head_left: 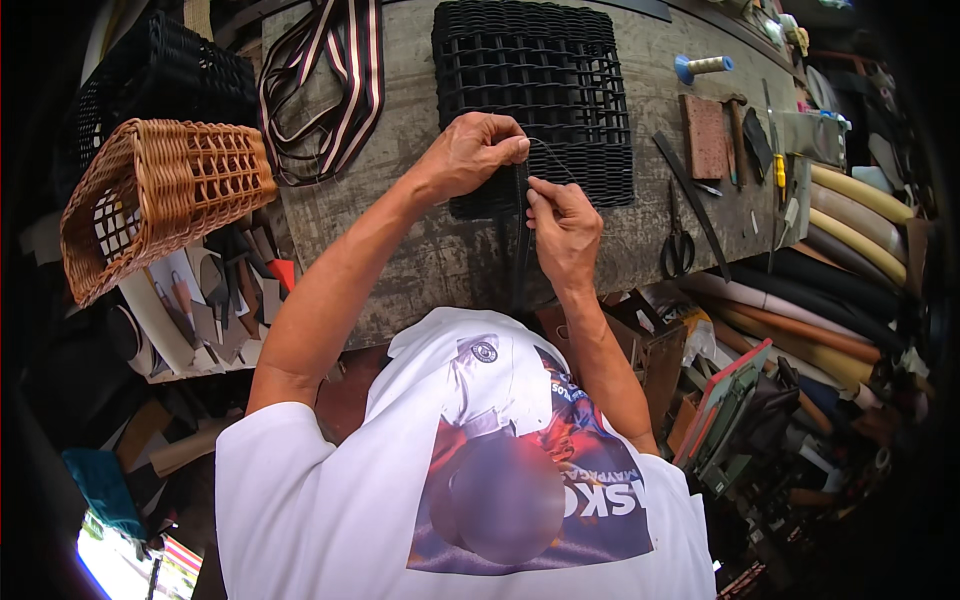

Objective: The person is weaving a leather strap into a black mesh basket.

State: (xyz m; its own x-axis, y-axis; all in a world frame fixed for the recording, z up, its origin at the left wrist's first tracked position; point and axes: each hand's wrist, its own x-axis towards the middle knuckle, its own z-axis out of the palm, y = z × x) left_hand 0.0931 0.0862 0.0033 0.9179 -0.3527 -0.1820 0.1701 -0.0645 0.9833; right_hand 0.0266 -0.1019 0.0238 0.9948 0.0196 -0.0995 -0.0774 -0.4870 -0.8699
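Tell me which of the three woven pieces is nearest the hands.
The black piece on the table, close by the left hand and right hand; the brown piece and second black piece are farther off, at left.

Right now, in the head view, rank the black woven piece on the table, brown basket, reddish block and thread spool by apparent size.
1. Black woven piece
2. Brown basket
3. Reddish block
4. Thread spool

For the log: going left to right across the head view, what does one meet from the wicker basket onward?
Brown wicker basket, striped straps, left hand, right hand, scissors, wooden-handled tool, yellow-handled tool, rolls of material.
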